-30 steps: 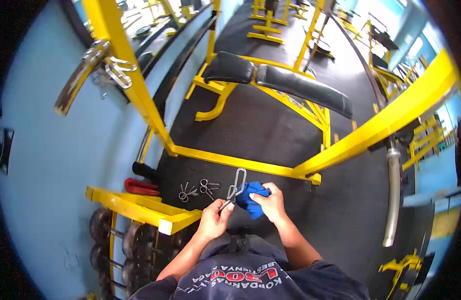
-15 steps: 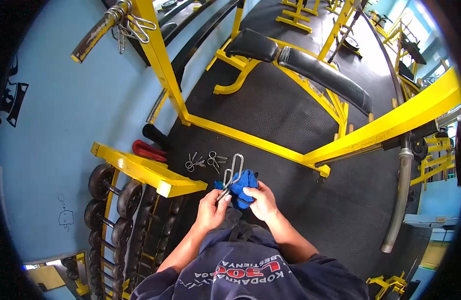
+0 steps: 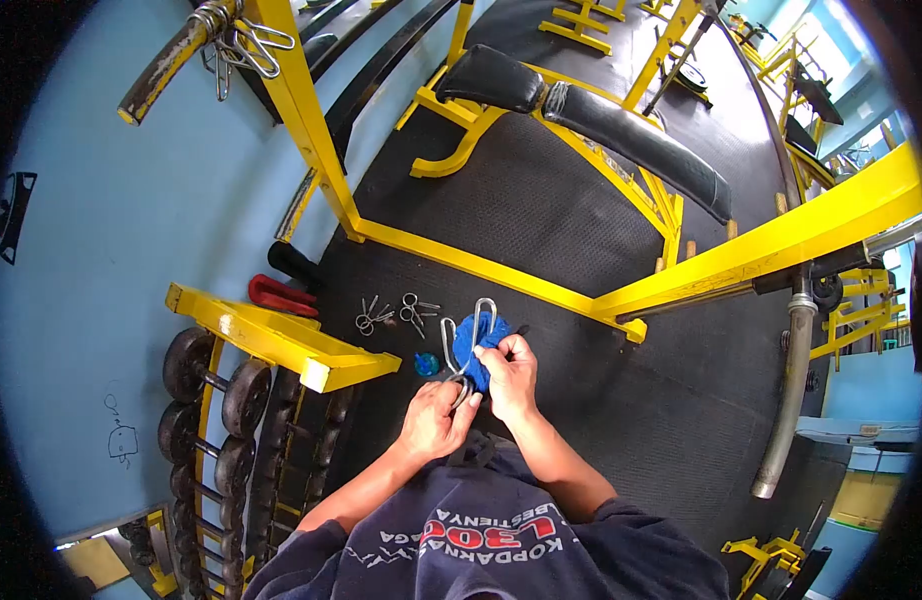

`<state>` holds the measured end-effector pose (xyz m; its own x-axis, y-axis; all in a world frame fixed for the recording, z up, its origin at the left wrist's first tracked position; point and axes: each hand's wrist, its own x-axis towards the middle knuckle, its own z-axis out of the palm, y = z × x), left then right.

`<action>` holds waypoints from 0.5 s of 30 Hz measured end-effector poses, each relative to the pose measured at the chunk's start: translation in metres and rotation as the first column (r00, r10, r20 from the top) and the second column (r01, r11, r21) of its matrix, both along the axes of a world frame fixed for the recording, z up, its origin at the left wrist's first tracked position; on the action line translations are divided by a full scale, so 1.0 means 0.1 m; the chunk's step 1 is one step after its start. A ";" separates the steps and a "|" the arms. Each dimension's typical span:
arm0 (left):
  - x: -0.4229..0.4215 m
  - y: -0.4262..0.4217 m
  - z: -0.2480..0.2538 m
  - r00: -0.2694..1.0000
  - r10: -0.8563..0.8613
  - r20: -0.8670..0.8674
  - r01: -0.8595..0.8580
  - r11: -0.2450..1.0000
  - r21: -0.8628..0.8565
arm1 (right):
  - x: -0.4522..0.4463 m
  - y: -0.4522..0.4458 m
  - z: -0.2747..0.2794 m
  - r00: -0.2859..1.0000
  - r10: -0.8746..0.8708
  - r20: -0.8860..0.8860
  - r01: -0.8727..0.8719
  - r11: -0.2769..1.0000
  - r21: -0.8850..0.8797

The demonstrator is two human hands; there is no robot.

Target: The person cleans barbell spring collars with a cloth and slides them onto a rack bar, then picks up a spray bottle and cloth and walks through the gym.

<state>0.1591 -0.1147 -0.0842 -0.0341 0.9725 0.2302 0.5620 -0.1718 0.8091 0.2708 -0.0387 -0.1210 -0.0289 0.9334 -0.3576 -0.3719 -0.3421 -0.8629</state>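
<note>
Floor (image 3: 581, 430) spreads dark beneath your work, with a yellow rack (image 3: 471, 265) ahead of you and dumbbells (image 3: 243, 397) down on your left. Your two forearms come in from either side and meet in front of you, elbows bent, wrists turned inward. Your left hand (image 3: 436, 418) grasps the coil end of the clip; your right hand (image 3: 509, 375), the farther forward, pinches the cloth (image 3: 464, 345), its thumb against a wire loop. That blue cloth lies bunched behind the loops. The clip (image 3: 477, 325) sits between your hands, within reach of both: its long axis runs forward, coil nearest you, loops pointing away toward the rack. From your left hand, the loops lie forward and slightly right. Two loose clips (image 3: 412, 313) rest on the floor ahead and left, and a small blue-green thing (image 3: 426, 364) lies nearer, just beside the left loop.
</note>
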 end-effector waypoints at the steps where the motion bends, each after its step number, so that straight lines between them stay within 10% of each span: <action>1: 0.00 0.01 -0.01 1.000 -0.005 0.001 0.005 1.000 -0.004 | 0.00 0.00 -0.01 1.000 0.002 0.001 -0.002 1.000 -0.003; 15: -0.06 -0.20 -0.11 1.000 -0.022 0.010 0.023 0.991 -0.129 | 0.11 -0.18 -0.25 0.962 0.079 0.262 -0.089 0.996 0.027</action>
<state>0.1528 -0.1344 -0.0952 -0.0134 0.9947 0.1023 0.5520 -0.0780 0.8302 0.2816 -0.0568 -0.1458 -0.0184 0.9448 -0.3271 -0.1041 -0.3272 -0.9392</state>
